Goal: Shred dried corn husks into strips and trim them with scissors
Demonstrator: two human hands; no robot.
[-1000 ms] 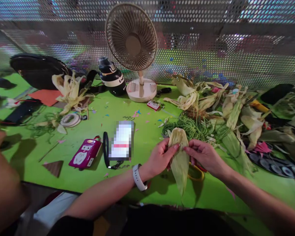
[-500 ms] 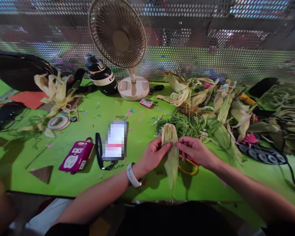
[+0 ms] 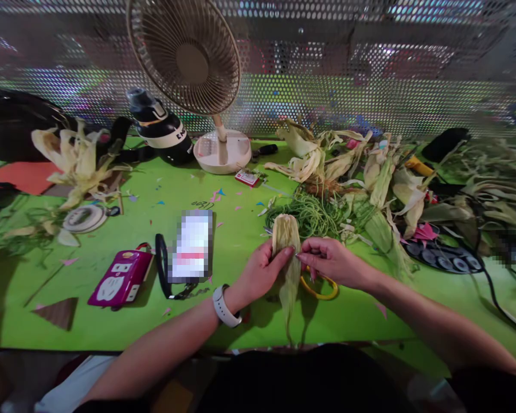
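Observation:
My left hand point(image 3: 261, 271) grips a pale corn husk point(image 3: 290, 285) between thumb and fingers; its folded top points up and its thin end hangs down. At the husk's right edge, my right hand point(image 3: 329, 261) is pinched closed, and whatever is between its fingertips is too small to make out. Below the right hand lies a pair of scissors with yellow handles point(image 3: 325, 296), partly hidden. Behind the husk is a heap of green strands point(image 3: 312, 213).
Dried husks point(image 3: 309, 158) pile up at the back right. A fan point(image 3: 223, 156) and black bottle point(image 3: 167, 137) stand at the back. Left of my hands lie a phone point(image 3: 192, 246), a purple power strip point(image 3: 122, 276) and tape rolls point(image 3: 85, 218). A cable point(image 3: 501, 310) runs at right.
The view has shifted slightly right, so things appear further left. My right hand's fingertips have come slightly away from the husk's edge; my left hand keeps its hold.

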